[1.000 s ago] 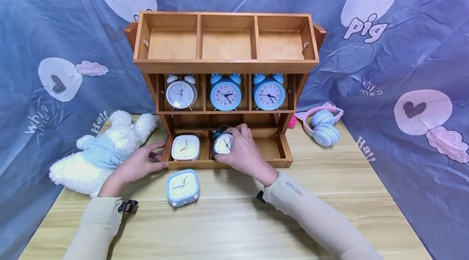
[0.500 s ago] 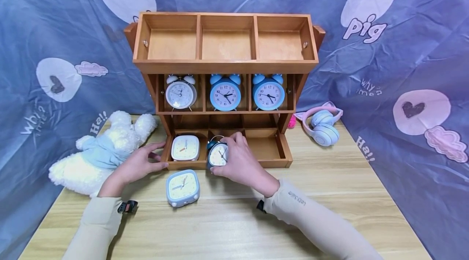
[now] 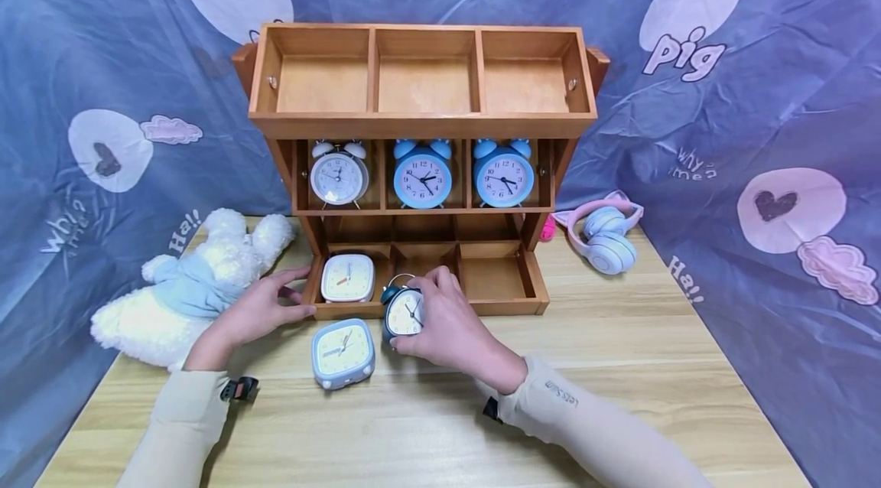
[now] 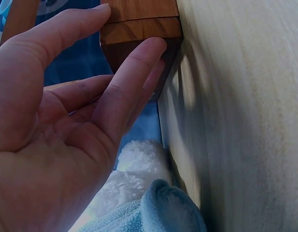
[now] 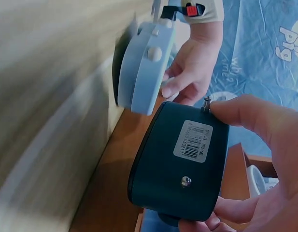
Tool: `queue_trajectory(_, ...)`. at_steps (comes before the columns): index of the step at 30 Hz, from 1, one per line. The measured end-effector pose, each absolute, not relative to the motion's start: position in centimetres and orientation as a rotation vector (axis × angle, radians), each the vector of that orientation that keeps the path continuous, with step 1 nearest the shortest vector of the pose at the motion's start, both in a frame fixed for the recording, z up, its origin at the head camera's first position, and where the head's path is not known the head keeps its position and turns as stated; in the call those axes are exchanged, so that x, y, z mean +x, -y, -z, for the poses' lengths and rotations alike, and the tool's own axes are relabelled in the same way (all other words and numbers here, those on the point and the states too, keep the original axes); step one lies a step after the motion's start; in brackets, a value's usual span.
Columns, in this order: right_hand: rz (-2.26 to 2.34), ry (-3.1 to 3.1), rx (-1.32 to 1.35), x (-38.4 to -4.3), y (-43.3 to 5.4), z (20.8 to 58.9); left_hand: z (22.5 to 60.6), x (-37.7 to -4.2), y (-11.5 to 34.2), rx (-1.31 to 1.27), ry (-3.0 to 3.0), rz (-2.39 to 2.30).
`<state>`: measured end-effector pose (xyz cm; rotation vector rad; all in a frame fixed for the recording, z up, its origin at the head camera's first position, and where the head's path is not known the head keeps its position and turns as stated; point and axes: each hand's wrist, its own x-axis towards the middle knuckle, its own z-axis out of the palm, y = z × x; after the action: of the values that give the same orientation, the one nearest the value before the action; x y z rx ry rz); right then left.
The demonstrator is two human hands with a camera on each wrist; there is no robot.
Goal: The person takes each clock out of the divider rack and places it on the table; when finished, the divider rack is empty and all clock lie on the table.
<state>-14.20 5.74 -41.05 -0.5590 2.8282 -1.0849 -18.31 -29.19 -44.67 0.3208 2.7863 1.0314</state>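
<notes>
My right hand (image 3: 447, 323) grips a dark green twin-bell alarm clock (image 3: 403, 313) with a white dial, just in front of the wooden rack's bottom row. Its underside, with a barcode label (image 5: 193, 141), shows in the right wrist view; the thumb lies by a small metal foot. My left hand (image 3: 264, 312) touches the rack's lower left corner (image 4: 141, 34) with fairly straight fingers. A white square clock (image 3: 348, 278) sits in the bottom left compartment. On the table, left of the held clock, stands a light blue square clock (image 3: 342, 354).
The wooden rack (image 3: 423, 125) has three tiers. Its middle tier holds a white twin-bell clock (image 3: 339, 177) and two blue ones, such as the right-hand one (image 3: 505, 178). A white plush toy (image 3: 199, 281) lies left; cat-ear headphones (image 3: 609, 239) lie right. A patterned blue cloth hangs behind.
My right hand has drawn the dark green alarm clock out of the bottom middle compartment, towards me and slightly left. My left hand has stayed at the rack's corner.
</notes>
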Motion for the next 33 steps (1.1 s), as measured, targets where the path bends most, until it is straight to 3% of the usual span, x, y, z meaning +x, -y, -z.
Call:
queue_trajectory(16,0.971,-2.799,-0.621,-11.7,-5.6,42.4,44.6,-18.3,29.3,0.307,-2.759,-1.02)
queue_trajectory(33,0.895,-2.809,-0.629,-11.4,-5.9,43.8,44.9,-18.5,29.2,0.317,-2.77,-1.017)
